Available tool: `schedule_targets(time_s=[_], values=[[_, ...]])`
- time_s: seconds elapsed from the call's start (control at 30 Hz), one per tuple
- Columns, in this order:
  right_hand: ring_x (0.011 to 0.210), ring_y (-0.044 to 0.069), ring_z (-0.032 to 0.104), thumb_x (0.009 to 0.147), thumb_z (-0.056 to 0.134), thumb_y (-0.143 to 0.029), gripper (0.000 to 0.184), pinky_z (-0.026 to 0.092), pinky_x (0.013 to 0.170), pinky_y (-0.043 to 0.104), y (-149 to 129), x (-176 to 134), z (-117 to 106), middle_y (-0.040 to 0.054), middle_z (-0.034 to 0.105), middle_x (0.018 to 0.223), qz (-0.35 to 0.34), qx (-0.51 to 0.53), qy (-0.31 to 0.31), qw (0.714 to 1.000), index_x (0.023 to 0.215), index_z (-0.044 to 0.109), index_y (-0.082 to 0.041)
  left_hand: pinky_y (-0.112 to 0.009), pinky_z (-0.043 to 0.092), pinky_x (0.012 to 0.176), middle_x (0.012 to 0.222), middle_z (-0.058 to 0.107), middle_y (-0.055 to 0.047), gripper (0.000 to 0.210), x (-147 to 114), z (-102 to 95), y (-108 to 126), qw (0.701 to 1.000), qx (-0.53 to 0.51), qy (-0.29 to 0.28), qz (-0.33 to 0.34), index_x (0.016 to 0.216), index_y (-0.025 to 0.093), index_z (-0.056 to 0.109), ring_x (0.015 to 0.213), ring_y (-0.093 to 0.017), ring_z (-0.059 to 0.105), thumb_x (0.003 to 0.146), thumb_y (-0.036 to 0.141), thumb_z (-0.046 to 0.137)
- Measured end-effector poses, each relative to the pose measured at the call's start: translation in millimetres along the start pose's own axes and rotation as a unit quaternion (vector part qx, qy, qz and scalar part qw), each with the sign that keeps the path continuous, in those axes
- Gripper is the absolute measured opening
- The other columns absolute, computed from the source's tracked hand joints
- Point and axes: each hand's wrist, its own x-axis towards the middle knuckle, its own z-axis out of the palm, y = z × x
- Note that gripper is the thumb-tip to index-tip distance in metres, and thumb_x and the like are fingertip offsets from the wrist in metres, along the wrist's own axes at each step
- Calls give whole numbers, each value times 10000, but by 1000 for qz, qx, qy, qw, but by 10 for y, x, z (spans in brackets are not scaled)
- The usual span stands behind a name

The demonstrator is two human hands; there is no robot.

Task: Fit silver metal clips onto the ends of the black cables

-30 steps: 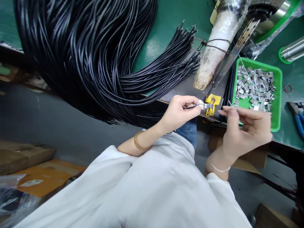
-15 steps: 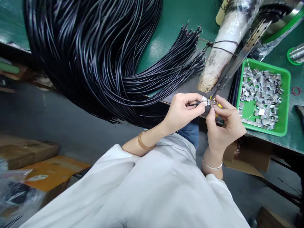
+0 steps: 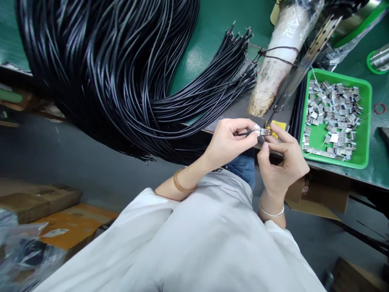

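Note:
My left hand (image 3: 232,140) is closed in a pinch on a black cable (image 3: 242,134). At the cable's end, just past the fingertips, sits a small silver USB plug (image 3: 266,132). My right hand (image 3: 282,156) is close by on the right, thumb and forefinger pinched near the plug. A thin solder wire (image 3: 314,152) runs across the tray toward this hand and seems to pass between its fingers, where it is hard to see. A slim metal tip slants down just above the plug from the soldering iron behind it.
A thick bundle of black cables (image 3: 106,81) covers the left of the green bench. A green tray (image 3: 368,121) of metal plug parts stands at right. A stained white tube (image 3: 273,69) leans above my hands. A solder spool (image 3: 379,67) and yellow label (image 3: 278,127) lie near; boxes (image 3: 75,223) are below.
The plug now shows more clearly, with a slight gap between it and my right fingertips. The whole view has shifted a little, so the bench things appear further left.

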Motion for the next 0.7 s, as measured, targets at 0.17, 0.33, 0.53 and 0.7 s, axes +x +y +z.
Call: schedule_targets(time_s=[0.17, 0.33, 0.53, 0.7], values=[[1012, 199, 745, 867, 647, -144, 104, 650, 847, 369, -35, -9, -29, 40, 741, 1158, 22, -4, 5, 1000, 920, 611, -226, -194, 292, 488, 605, 516, 22, 102, -22, -30, -1, 1000, -11, -20, -20, 759, 126, 698, 526, -47, 392, 813, 201, 656], [961, 199, 755, 870, 668, -150, 96, 641, 772, 341, -99, 18, -61, 21, 763, 1026, 60, 35, 50, 996, 916, 626, -224, -182, 267, 461, 544, 426, 51, 126, -45, -62, 67, 994, -44, -87, -46, 703, 114, 652, 489, -33, 331, 804, 188, 632], [555, 110, 682, 938, 610, -276, 110, 524, 477, 228, -79, 78, -73, -8, 714, 825, 156, 40, 113, 980, 894, 533, -211, -198, 352, 513, 675, 613, -3, 95, -116, -100, 94, 994, 47, -81, 61, 792, 111, 699, 556, -59, 450, 824, 183, 647], [468, 69, 596, 933, 621, -305, 150, 438, 405, 183, -47, 109, -116, -76, 541, 660, 181, 47, 14, 982, 863, 521, -217, -228, 413, 627, 684, 634, -20, 136, -144, -130, 118, 965, 151, -86, 195, 849, 117, 729, 633, -89, 492, 872, 141, 597]])
